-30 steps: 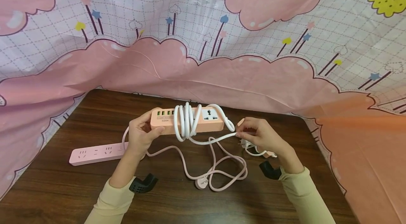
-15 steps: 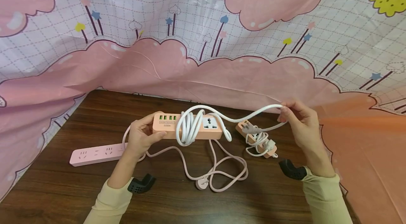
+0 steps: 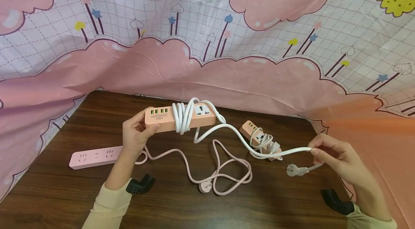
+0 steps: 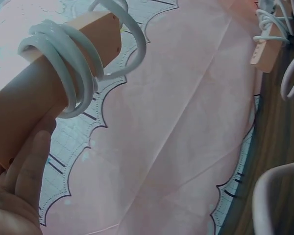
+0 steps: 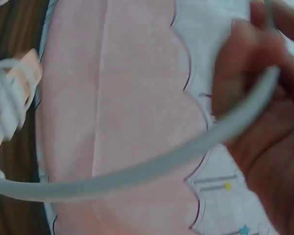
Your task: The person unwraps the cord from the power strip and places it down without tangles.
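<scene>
My left hand (image 3: 136, 133) grips one end of an orange power strip (image 3: 168, 125), held up over the table with its USB ports and a white socket facing me. Several turns of its white cord (image 3: 182, 117) wrap round the middle of the strip. From there the cord runs in a long curve to the right, where my right hand (image 3: 337, 157) pinches it between thumb and fingers. Past the pinch, the plug (image 3: 295, 170) dangles at the cord's end. In the left wrist view the wrapped strip (image 4: 19, 103) shows its underside, with fingers (image 4: 32, 166) beneath it.
A second orange power strip (image 3: 248, 128), wrapped in its own cord, lies behind the stretched cord. At left lies a pink power strip (image 3: 94, 158); its loose cord (image 3: 188, 171) loops across the dark wooden table (image 3: 168, 203). A patterned cloth (image 3: 207, 85) hangs behind.
My right hand has moved far to the right, drawing out a longer length of white cord, and fewer turns remain. The strip in my left hand has shifted slightly left and up.
</scene>
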Demonstrator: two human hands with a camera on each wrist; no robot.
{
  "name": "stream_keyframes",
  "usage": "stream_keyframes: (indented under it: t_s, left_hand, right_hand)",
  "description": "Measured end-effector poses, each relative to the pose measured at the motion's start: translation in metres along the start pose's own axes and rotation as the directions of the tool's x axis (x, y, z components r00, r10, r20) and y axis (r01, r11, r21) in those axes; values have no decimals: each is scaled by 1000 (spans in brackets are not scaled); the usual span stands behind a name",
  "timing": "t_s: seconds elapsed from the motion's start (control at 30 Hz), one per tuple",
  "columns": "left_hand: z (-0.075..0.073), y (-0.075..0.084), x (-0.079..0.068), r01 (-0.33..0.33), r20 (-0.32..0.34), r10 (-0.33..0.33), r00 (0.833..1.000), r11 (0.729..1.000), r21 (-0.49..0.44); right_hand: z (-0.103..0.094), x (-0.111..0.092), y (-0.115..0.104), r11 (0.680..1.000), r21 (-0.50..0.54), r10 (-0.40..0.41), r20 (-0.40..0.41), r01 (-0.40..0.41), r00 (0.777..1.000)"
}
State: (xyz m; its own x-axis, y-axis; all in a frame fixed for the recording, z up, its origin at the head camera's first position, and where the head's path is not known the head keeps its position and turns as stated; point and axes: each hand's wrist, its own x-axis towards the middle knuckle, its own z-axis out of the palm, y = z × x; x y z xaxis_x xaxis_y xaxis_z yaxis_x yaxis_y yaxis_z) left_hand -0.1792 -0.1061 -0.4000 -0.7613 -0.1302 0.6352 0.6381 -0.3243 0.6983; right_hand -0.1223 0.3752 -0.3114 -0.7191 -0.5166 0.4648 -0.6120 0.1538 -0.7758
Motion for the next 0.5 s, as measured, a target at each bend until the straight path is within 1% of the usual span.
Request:
stream_keyframes:
  t_s: [0.07, 0.1, 0.17, 0.2, 0.3, 0.33, 0.4, 0.5]
  left_hand:
    - [0, 2, 3, -7, -22, 7, 1000, 1000, -3]
    - [0, 4, 4, -7, -29, 7, 1000, 1000, -18]
    - [-1, 6, 6, -9, -33, 8, 999, 999, -35]
    - [-1, 7, 6, -10, -34, 9, 999, 1000, -30]
    - [-1, 9, 9, -17, -37, 16, 999, 999, -29]
    - [-1, 10, 10, -21, -37, 20, 999, 999, -26]
    - [-1, 11, 11, -27, -39, 26, 999, 999, -22]
    - [-1, 13, 13, -32, -40, 31, 999, 999, -37]
  right_hand:
    - [-1, -7, 4, 994, -98, 54, 93, -45, 994]
    - [-1, -11, 7, 992, -113, 63, 132, -48, 989]
    - [-1, -17, 12, 978, -180, 137, 185, -104, 973]
    - [0, -21, 15, 974, -193, 158, 207, -118, 965]
    - [3, -32, 26, 973, -188, 179, 268, -131, 947]
    - [4, -36, 29, 967, -209, 202, 280, -146, 938]
    - [8, -41, 35, 961, -227, 224, 308, -158, 925]
    - [14, -47, 45, 939, -282, 284, 320, -196, 904]
